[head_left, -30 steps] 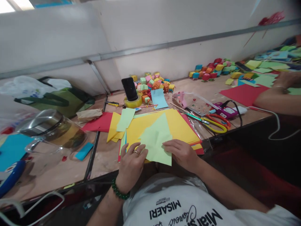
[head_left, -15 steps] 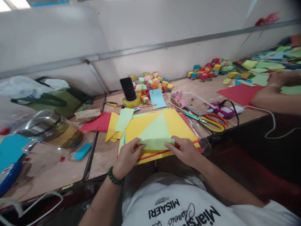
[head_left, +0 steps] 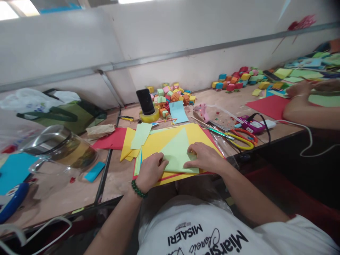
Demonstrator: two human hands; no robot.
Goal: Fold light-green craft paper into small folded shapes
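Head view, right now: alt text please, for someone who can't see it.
A person's left hand and right hand touch a pale green paper, its point facing away, on yellow sheets. Beyond them, a phone stands tilted before coloured cubes; scissors lie to the right.

Left hand (head_left: 152, 170) and right hand (head_left: 207, 158) contact a light green sheet (head_left: 175, 154) from either side; the sheet lies on yellow paper (head_left: 201, 135); yellow-handled scissors (head_left: 231, 136) lie to the right; beyond, a phone (head_left: 145, 100) stands tilted at a tape roll (head_left: 150, 116), its exact seating unclear.
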